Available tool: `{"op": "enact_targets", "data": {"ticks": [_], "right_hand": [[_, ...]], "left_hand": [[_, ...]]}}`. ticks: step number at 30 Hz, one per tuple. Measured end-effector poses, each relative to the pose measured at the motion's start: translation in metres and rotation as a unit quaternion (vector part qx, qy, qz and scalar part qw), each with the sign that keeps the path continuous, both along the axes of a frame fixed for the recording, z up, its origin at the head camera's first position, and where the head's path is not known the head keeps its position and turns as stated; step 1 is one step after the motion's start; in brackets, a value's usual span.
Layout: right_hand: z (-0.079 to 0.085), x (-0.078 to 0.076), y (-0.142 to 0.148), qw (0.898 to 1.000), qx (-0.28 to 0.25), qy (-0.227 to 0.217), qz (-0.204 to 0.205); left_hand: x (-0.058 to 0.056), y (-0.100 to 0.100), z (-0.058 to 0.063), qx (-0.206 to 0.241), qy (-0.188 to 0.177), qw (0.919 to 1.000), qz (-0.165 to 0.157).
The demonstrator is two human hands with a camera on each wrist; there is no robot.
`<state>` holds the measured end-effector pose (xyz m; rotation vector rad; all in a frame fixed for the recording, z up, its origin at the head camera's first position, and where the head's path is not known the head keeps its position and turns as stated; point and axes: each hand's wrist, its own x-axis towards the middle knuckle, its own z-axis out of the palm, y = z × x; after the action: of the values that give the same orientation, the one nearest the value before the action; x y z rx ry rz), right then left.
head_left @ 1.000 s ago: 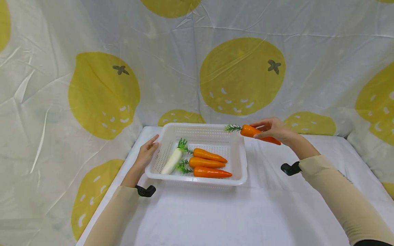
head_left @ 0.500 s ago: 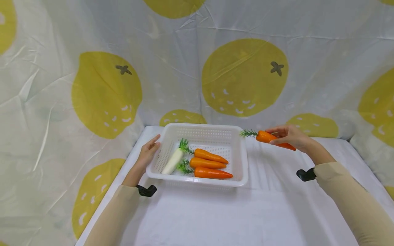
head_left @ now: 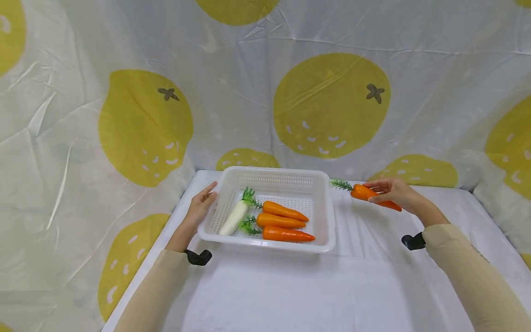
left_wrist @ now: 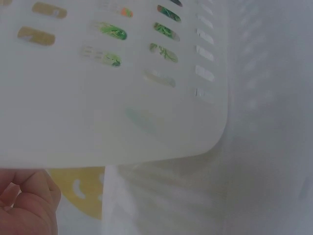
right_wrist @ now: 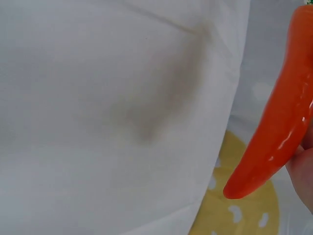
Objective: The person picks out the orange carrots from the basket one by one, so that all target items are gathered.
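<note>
At the left end of a white plastic basket [head_left: 269, 244], my left hand [head_left: 198, 210] touches the rim with fairly straight fingers. Inside lie a white radish [head_left: 234, 217] with green leaves and three orange carrots [head_left: 286, 234] side by side, their tips to the right. Right of the basket, my right hand [head_left: 399, 193] pinches another carrot [head_left: 361, 192] between thumb and fingers. Its leafy top points left to the basket's right rim. The right wrist view shows the carrot's red-orange tapered end [right_wrist: 274, 134]. Slotted basket wall [left_wrist: 73, 112] fills much of the left wrist view.
A white cloth [head_left: 274, 290] covers the table under the basket. Behind and to the left hangs a pale curtain [head_left: 232, 92] printed with large yellow lemons. Black wrist mounts [head_left: 199, 257] stick out from both beige sleeves [head_left: 469, 267].
My right hand has carried its carrot right and slightly down, from over the basket's right rim to beside it. The left hand, basket and vegetables inside keep their places.
</note>
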<state>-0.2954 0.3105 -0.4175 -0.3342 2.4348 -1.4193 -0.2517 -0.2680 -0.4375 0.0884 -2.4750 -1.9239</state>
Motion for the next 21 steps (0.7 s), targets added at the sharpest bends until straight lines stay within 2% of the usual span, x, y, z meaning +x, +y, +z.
{"op": "enact_targets", "data": {"ticks": [7,13,21], "right_hand": [[-0.012,-0.004,0.006,1.000,-0.004,-0.003,0.005],[-0.027,-0.009,0.011,1.000,-0.002,0.004,0.013],[-0.046,-0.012,0.017,1.000,0.004,-0.011,0.027]], "left_hand": [[0.017,0.012,0.022,-0.012,-0.006,0.9999,-0.010],[0.017,0.013,0.022,-0.013,-0.004,0.9999,-0.008],[0.018,0.013,0.022,-0.007,-0.003,0.9999,-0.007]]}}
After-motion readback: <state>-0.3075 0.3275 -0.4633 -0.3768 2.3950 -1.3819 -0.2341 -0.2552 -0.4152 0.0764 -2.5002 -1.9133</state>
